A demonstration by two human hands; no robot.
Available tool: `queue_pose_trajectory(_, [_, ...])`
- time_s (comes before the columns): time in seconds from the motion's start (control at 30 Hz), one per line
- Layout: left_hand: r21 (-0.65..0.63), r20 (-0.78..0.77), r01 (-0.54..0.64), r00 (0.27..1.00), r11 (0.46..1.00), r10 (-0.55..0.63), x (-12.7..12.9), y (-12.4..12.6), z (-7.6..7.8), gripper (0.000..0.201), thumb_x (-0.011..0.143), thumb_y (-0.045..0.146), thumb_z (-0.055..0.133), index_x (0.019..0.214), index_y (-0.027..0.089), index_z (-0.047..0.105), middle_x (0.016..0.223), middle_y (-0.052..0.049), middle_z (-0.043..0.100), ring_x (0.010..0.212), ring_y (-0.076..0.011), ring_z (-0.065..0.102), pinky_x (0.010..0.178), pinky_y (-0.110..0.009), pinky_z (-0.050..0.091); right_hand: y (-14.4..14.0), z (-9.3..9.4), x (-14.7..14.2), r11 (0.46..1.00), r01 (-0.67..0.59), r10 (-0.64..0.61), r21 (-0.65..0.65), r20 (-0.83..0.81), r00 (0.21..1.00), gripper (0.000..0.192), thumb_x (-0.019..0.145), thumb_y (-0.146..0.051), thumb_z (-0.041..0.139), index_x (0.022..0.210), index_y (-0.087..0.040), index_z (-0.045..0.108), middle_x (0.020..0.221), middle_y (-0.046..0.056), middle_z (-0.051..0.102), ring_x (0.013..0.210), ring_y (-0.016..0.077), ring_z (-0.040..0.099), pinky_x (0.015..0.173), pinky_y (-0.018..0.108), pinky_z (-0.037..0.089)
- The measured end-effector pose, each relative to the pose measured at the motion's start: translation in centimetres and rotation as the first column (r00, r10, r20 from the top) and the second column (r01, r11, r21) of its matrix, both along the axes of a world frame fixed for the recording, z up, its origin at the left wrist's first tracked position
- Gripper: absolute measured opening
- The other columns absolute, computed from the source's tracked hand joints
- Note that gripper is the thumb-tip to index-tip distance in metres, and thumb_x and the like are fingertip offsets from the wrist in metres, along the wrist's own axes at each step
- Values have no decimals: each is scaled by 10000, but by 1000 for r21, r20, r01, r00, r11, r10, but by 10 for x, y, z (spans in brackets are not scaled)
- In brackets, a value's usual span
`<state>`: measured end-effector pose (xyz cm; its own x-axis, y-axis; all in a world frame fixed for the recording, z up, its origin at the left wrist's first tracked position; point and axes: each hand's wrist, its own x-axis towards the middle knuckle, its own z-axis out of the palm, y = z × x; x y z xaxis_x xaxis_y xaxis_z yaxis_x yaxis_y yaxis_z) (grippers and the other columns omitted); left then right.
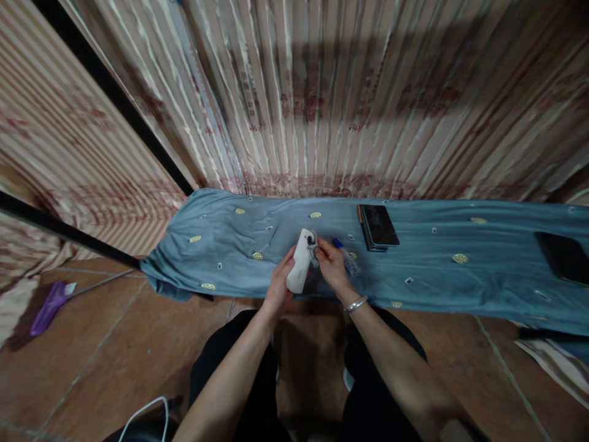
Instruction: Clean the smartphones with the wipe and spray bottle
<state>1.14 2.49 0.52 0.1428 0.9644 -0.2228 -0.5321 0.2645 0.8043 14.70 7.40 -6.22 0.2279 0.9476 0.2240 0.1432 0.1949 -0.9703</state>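
Observation:
My left hand (278,283) grips a white oblong device (300,265) with a dark round part at its top end, holding it upright over the blue patterned cloth (432,264). My right hand (332,265), with a silver bracelet at the wrist, pinches a small thing at the device's top end; what it is I cannot make out. A small clear bottle with a blue cap (346,256) lies on the cloth just right of my right hand.
A dark phone in a case (378,226) lies on the cloth to the right, another dark flat device (565,256) at the far right edge. Striped curtains hang behind. A purple broom head (48,304) lies on the tiled floor at left, a white cable (142,412) below.

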Motion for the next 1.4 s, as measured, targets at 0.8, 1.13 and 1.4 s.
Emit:
queue_pose_trajectory(0.8, [9, 21, -210, 977, 978, 210, -15, 24, -14, 531, 729, 333, 687, 1235, 179, 639, 1324, -83, 638, 1292, -253, 524, 1059, -316, 413, -58, 15, -36, 969, -246, 247, -22, 77, 966, 326, 861, -242, 463, 1109, -197, 669, 992, 57, 739, 988, 222, 672, 885, 349, 530])
queue_pose_trajectory(1.13, [-107, 131, -192, 970, 976, 205, -26, 28, 0, 542, 876, 279, 543, 1411, 266, 458, 1242, -73, 680, 968, -227, 698, 835, -374, 562, -69, 24, -24, 875, -464, 469, -136, 5, 883, 250, 837, -271, 521, 939, -178, 729, 817, 16, 729, 760, 198, 670, 733, 314, 524])
queue_pose_trajectory(1.4, [-211, 188, -116, 970, 971, 157, -17, 26, 2, 486, 970, 381, 392, 1417, 209, 472, 954, -69, 753, 734, -200, 703, 717, -332, 561, -62, 34, -1, 992, -102, 89, 75, 164, 983, 351, 908, -267, 490, 1210, -212, 661, 1141, 66, 729, 1051, 232, 679, 957, 403, 529])
